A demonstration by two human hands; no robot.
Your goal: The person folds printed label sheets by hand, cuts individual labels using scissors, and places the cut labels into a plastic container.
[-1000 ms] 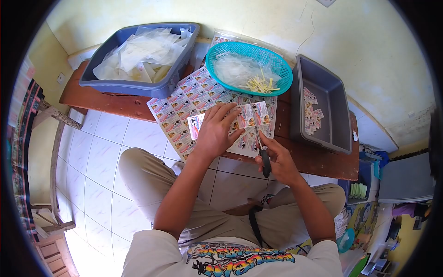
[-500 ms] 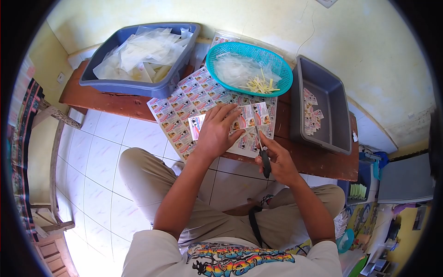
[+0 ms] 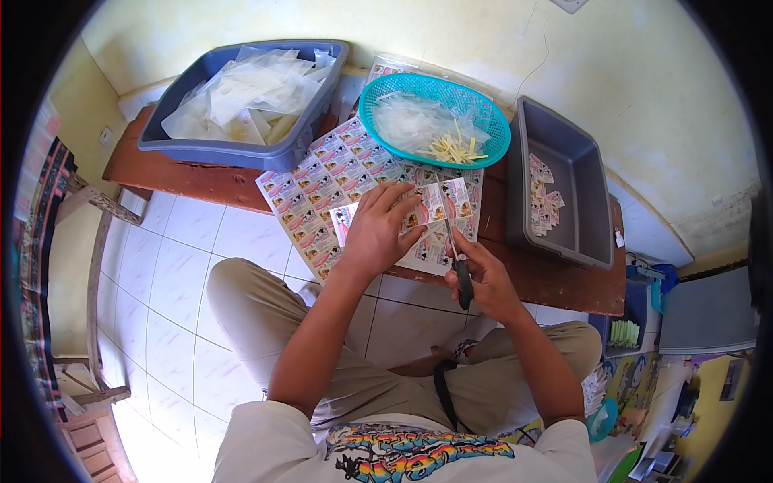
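Note:
My left hand (image 3: 378, 224) lies flat with fingers spread over a printed paper label strip (image 3: 431, 205), pressing it on the larger printed sheet. The strip's left end shows beyond the hand. In my right hand (image 3: 487, 278) is a pair of scissors (image 3: 464, 283) with dark handles. Their blades point away from me and meet the strip's lower edge, near its right-end label. Whether the blades are apart I cannot tell. Beneath lies the printed label sheet (image 3: 306, 211), with loose cut labels (image 3: 431, 248) near the scissors.
On the brown wooden bench (image 3: 201, 181) stand a grey-blue tub (image 3: 278, 157) of translucent bags, a turquoise basket (image 3: 435, 159) with clear bags and yellow strips, and a grey bin (image 3: 576, 181) with several cut labels. The wall (image 3: 451, 32) rises behind; tiled floor (image 3: 185, 274) lies left.
The strip's left end has shifted slightly downward, and the scissors' blades reach a little less far across the strip. Both hands stay almost where they were.

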